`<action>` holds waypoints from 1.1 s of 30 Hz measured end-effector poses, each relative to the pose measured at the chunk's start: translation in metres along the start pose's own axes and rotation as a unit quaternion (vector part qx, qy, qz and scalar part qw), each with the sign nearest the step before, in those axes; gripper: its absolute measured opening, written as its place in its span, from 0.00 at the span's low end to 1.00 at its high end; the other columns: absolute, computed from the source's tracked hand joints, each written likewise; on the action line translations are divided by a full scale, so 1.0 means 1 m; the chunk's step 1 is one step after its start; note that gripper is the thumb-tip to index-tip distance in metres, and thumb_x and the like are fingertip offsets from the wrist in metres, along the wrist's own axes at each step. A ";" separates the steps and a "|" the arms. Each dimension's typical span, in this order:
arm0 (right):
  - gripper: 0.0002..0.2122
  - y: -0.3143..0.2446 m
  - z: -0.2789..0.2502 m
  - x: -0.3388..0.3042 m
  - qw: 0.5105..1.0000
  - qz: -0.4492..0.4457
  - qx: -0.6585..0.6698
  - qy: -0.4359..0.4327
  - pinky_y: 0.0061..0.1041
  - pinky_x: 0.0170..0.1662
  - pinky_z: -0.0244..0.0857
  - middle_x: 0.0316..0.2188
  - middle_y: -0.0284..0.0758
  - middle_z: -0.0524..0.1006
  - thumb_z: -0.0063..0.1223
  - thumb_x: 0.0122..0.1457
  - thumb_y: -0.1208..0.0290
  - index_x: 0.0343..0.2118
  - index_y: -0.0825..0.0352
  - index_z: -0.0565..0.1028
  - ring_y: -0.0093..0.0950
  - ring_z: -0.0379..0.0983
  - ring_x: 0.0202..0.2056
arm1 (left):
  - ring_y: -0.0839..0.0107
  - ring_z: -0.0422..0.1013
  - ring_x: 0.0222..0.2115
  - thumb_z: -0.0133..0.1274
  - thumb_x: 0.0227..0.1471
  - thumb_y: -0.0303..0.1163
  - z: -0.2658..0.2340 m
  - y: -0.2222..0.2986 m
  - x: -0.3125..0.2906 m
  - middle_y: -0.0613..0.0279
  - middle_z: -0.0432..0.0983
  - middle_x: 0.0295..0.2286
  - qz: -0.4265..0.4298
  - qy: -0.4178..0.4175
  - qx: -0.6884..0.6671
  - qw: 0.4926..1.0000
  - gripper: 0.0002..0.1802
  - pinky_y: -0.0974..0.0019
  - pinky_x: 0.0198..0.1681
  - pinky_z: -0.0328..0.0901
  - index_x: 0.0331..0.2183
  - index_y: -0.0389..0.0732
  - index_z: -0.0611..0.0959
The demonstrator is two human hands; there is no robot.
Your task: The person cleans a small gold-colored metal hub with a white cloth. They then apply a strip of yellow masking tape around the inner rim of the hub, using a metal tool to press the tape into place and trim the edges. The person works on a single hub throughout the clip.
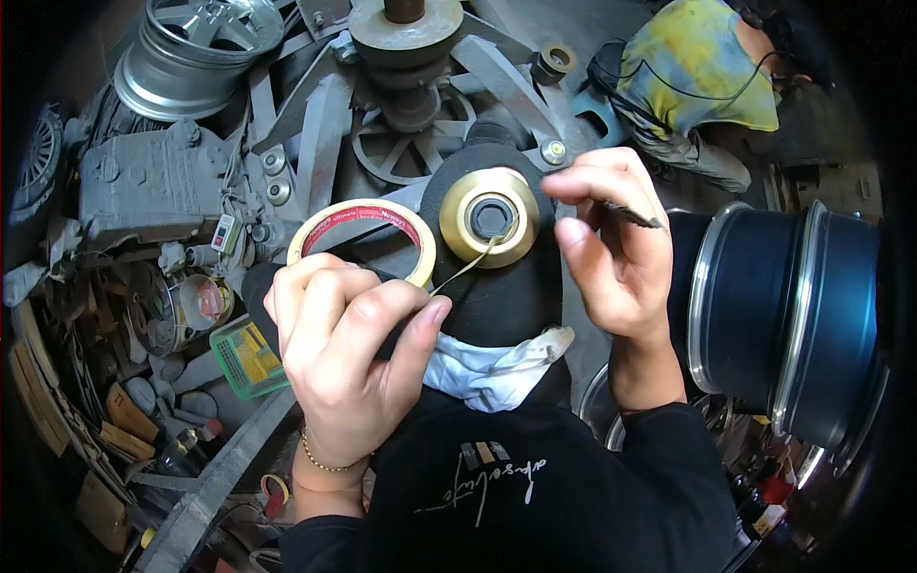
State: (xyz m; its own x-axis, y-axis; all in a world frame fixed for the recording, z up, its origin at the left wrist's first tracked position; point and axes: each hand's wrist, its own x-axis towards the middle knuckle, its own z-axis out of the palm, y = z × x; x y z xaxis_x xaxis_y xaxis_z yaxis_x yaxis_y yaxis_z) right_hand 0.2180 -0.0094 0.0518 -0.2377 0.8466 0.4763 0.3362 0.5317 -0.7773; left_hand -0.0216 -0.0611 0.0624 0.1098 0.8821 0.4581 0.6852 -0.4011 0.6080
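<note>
My left hand [349, 344] is closed on a roll of masking tape [302, 225], cream with a red-lined inside. Between its thumb and forefinger a narrow strip of tape [465, 268] is pinched, running up to a gold round cap [457, 227]. The cap has a dark ring and a hole in its centre, and rests on the dark surface over my lap. Beyond the cap's right side is my right hand [616, 258], thumb and forefinger apart. Its other fingers curl around a thin dark blade-like piece [632, 216], only partly visible.
A white cloth [492, 368] lies on my lap. Blue wheel barrels [745, 310] stand at the right, a silver wheel rim [181, 76] at the far left. Ahead is a metal stand [406, 24]. A person in a tie-dyed shirt [702, 67] bends at the far right.
</note>
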 end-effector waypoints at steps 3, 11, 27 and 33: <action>0.18 -0.003 -0.001 0.010 0.998 -0.005 -0.039 -0.055 0.29 0.46 0.72 0.42 0.43 0.79 0.58 0.50 0.84 0.46 0.69 0.81 0.38 0.78 0.42 | 0.61 0.70 0.36 0.72 0.40 0.29 0.001 -0.001 0.000 0.68 0.73 0.26 0.004 0.001 -0.007 1.000 0.11 0.58 0.45 0.60 0.30 0.47 0.86; 0.19 0.006 -0.008 0.019 0.991 -0.009 -0.026 -0.133 0.32 0.48 0.75 0.44 0.42 0.80 0.56 0.49 0.87 0.45 0.66 0.83 0.38 0.81 0.44 | 0.60 0.70 0.35 0.73 0.39 0.27 0.001 -0.008 0.007 0.66 0.72 0.27 0.047 0.006 0.000 0.999 0.13 0.57 0.44 0.62 0.30 0.45 0.85; 0.20 -0.008 -0.009 0.028 0.978 -0.045 -0.105 -0.175 0.27 0.43 0.76 0.44 0.42 0.79 0.44 0.40 0.96 0.35 0.71 0.79 0.31 0.81 0.36 | 0.58 0.70 0.36 0.72 0.40 0.24 0.004 -0.018 0.019 0.63 0.74 0.28 0.095 0.012 0.022 0.995 0.14 0.57 0.44 0.65 0.31 0.42 0.84; 0.13 -0.003 -0.010 0.027 0.977 -0.055 -0.109 -0.177 0.32 0.44 0.73 0.44 0.39 0.77 0.58 0.52 0.84 0.40 0.64 0.79 0.41 0.78 0.41 | 0.59 0.70 0.36 0.72 0.42 0.25 0.006 -0.023 0.028 0.63 0.73 0.28 0.108 0.017 0.033 0.993 0.13 0.58 0.44 0.65 0.31 0.41 0.84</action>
State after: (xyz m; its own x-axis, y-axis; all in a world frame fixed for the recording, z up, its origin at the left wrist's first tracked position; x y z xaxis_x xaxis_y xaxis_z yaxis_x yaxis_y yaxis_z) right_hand 0.2199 0.0118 0.0712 -0.5705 0.7430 0.3499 0.4679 0.6442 -0.6051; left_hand -0.0296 -0.0263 0.0573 0.2358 0.7680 0.5955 0.6941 -0.5620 0.4499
